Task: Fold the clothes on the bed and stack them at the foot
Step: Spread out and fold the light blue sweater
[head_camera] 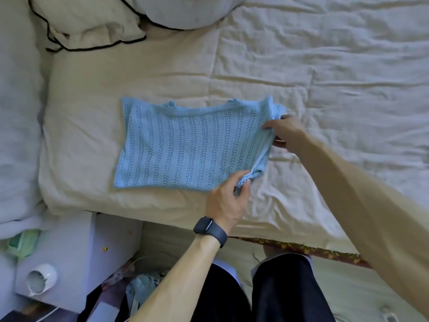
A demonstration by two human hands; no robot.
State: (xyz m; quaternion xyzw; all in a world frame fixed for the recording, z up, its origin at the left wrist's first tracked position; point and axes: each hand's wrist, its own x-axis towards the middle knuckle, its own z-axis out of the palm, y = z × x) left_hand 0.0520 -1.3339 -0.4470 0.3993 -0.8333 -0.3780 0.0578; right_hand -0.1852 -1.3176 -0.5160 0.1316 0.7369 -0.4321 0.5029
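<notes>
As it lies flat, pale-blue knit top (185, 145), openwork stripes.

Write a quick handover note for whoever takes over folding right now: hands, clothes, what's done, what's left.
Left hand pinches the near right corner of the blue knit top. Right hand grips its right edge farther up. The top lies flat on the bed, neckline away from you. Done: spread out; no folded stack in view. Left: fold it, place it at the foot.
</notes>
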